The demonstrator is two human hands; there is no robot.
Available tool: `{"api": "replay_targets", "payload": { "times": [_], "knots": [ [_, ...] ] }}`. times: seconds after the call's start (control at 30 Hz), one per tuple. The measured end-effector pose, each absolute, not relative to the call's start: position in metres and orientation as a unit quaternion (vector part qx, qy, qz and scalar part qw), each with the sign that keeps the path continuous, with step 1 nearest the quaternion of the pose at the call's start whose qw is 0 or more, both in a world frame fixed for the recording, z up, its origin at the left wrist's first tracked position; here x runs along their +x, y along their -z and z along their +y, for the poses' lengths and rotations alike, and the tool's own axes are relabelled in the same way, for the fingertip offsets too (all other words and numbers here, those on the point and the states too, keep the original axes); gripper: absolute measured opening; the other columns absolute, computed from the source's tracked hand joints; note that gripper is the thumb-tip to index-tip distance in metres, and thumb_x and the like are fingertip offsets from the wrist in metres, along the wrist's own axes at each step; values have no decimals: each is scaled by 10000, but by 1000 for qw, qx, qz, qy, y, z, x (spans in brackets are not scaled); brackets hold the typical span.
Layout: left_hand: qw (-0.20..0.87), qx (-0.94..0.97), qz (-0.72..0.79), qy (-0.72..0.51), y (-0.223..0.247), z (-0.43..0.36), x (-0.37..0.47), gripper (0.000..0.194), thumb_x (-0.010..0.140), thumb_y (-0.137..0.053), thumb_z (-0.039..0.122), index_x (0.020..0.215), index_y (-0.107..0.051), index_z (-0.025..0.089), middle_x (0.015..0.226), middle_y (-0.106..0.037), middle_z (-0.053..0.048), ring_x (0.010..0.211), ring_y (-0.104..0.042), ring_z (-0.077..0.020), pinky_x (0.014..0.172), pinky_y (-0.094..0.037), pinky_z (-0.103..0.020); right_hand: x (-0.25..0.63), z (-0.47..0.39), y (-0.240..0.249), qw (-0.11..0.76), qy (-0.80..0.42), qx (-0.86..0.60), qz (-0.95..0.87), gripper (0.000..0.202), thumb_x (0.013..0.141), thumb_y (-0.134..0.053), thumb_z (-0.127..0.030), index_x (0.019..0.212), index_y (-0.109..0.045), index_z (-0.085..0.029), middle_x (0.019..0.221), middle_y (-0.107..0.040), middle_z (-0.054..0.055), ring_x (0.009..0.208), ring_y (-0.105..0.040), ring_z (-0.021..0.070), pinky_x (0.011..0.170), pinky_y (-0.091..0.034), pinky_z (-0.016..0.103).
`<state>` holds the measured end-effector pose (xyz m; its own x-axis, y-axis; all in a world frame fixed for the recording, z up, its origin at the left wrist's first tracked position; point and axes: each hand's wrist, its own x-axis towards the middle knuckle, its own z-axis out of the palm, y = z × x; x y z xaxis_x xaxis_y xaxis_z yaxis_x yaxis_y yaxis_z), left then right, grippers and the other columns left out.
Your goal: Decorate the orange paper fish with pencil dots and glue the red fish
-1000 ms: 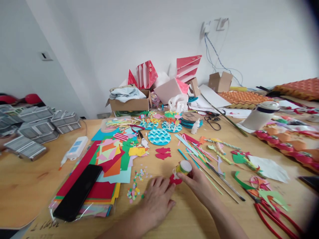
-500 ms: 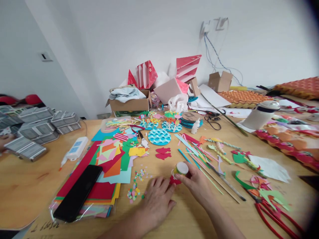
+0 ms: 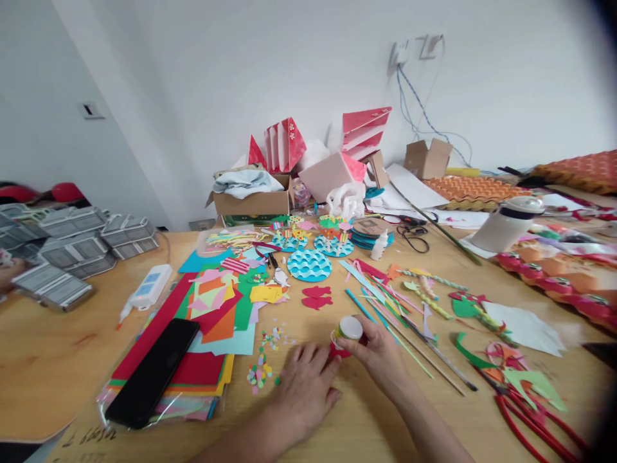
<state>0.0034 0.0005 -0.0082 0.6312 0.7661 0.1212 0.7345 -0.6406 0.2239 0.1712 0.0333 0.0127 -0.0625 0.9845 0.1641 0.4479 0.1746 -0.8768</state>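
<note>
My right hand (image 3: 378, 354) grips a small round tub (image 3: 349, 328) with a pale top, tilted over the table. Just under it a bit of red paper (image 3: 339, 349) shows, mostly covered by the tub and my fingers. My left hand (image 3: 311, 382) lies flat on the table, palm down, its fingertips at the red paper's edge. Left of that hand, small coloured paper dots (image 3: 260, 372) are scattered. Beyond both hands lie red paper fish (image 3: 317, 298) and a round blue wavy disc (image 3: 309, 265).
Stacked coloured paper (image 3: 159, 360) with a black phone (image 3: 153, 373) on it lies at left, near a glue gun (image 3: 147, 289). To the right are paper strips and thin sticks (image 3: 409, 334), red-handled scissors (image 3: 520, 411) and paper scraps. A white bottle (image 3: 380, 245) stands behind.
The whole scene has shifted very slightly in view. Both hands and the tub stay practically where they were.
</note>
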Motion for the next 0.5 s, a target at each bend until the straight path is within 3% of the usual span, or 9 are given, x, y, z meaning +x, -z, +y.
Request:
{"api": "replay_targets", "payload": {
  "times": [0.5],
  "knots": [
    [74, 900, 418, -98, 6, 2, 4, 453, 836, -530, 398, 1244, -414, 238, 1171, -484, -16, 1059, -374, -218, 931, -315, -390, 171, 32, -15, 411, -315, -563, -644, 210, 652, -620, -383, 636, -531, -193, 570, -483, -36, 550, -423, 126, 504, -333, 234]
  ]
}}
